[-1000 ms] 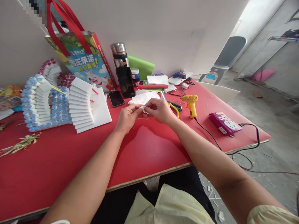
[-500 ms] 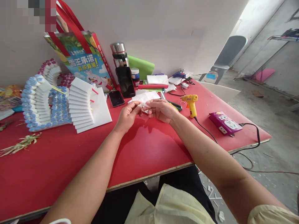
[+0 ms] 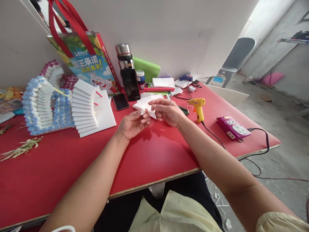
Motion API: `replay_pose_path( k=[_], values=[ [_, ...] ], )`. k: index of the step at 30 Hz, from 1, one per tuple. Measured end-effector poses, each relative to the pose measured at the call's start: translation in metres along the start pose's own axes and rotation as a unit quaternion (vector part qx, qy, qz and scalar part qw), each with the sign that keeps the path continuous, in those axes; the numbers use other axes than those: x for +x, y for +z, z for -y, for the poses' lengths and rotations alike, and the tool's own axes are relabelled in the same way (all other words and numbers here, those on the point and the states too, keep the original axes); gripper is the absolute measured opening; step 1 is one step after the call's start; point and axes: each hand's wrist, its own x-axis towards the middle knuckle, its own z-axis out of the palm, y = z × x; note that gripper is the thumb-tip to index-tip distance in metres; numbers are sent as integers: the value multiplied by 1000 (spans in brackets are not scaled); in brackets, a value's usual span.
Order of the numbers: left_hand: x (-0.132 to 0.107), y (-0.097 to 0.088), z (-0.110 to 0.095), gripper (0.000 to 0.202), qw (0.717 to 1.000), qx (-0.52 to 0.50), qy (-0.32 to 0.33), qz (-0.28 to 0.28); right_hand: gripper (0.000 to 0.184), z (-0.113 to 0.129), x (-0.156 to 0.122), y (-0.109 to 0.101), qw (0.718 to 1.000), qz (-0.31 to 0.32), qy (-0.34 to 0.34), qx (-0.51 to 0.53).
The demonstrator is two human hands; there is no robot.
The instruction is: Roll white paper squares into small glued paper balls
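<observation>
Between the thumb and fingers of my left hand (image 3: 131,125) is a small crumpled piece of white paper (image 3: 143,111). My right hand (image 3: 168,112) hovers just to its right, fingers loosely bent and apart, with nothing visible in them. Behind my hands lies a stack of white paper sheets (image 3: 152,99) on the red table (image 3: 154,161). To the left, a white stepped model (image 3: 83,108) rests on a white board, beside a curved piece edged with blue-and-white rolled bits (image 3: 36,106).
A yellow glue gun (image 3: 199,109) and a purple power strip (image 3: 233,128) sit at the right, their cords trailing. Two phones, one upright (image 3: 130,84) and one flat (image 3: 121,101), stand near a steel flask (image 3: 123,54). A colourful bag (image 3: 89,64) leans at the back left.
My hands have come apart slightly. The left hand has turned palm-up and lowered a little with the white paper, while the right hand's fingers have lifted off it.
</observation>
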Motion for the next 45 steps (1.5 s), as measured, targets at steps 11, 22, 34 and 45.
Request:
replay_pose_path(
  k=[11, 22, 34, 45],
  values=[
    [0, -2, -4, 9, 998, 12, -60, -4, 21, -1, -3, 3, 904, 21, -194, -382],
    [-1, -5, -7, 16, 992, 100, -77, -10, 11, 6, -8, 0, 818, 47, -244, -518],
    [-1, -5, -7, 19, 990, 101, -95, -14, 11, 0, -8, -3, 803, 59, -209, -554],
    [-1, -6, -10, 15, 991, 88, -100, -33, 13, -4, -6, -5, 815, 41, -227, -532]
  ],
)
